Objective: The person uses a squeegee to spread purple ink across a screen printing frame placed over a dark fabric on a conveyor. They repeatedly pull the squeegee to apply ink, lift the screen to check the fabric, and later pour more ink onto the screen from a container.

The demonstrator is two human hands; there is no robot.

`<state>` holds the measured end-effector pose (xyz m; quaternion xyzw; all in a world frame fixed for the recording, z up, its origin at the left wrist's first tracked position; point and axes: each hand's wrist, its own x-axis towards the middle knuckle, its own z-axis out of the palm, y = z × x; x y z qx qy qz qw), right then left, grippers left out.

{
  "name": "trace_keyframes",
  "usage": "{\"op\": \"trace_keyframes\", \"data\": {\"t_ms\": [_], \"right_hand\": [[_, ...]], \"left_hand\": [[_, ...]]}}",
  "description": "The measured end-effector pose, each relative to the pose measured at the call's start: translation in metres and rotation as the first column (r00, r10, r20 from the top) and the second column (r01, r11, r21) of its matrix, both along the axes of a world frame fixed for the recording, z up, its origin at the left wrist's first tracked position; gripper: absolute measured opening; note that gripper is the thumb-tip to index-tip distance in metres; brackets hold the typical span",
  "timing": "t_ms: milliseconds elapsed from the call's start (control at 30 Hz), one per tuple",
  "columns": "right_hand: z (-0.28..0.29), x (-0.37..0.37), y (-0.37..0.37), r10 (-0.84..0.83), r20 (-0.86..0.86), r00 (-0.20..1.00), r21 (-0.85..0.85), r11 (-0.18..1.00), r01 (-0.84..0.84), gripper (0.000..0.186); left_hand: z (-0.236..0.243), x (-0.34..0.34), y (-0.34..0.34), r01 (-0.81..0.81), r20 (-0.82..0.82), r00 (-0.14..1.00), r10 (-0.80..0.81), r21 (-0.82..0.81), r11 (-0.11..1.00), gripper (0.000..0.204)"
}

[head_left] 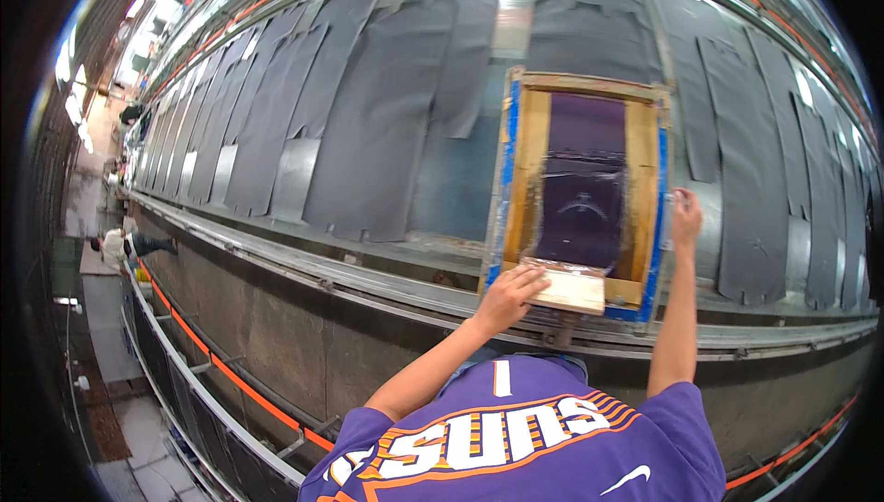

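A screen-printing frame with blue tape along its sides lies on the long table, a dark purple mesh window in its middle. Wet-looking ink glistens on the mesh. At the frame's near end rests a squeegee with a pale wooden handle. My left hand is closed over the left end of that handle. Just outside the frame's right side is my right hand, its fingers curled together; whatever they may hold is too small to make out.
Dark grey cut fabric pieces lie in rows along the table on both sides of the frame. A metal rail follows the table's near edge. Far left, another person stands in the aisle. An orange-striped rail borders the lower left.
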<state>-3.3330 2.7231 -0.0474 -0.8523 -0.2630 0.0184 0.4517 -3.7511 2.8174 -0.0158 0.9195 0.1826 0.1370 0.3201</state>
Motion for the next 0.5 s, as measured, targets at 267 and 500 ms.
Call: {"op": "trace_keyframes", "data": {"t_ms": [267,500], "right_hand": [[0.087,-0.091,0.085,0.056,-0.038,0.998,-0.065,0.996,-0.059,0.023],[0.052,-0.28,0.225,0.067,-0.125,0.99,0.086,0.995,-0.056,0.023]], "left_hand": [[0.025,-0.093,0.097,0.125,-0.002,0.992,-0.125,-0.035,0.992,0.066],[0.048,-0.24,0.212,-0.066,-0.164,0.984,0.067,0.01,0.998,0.053]]}}
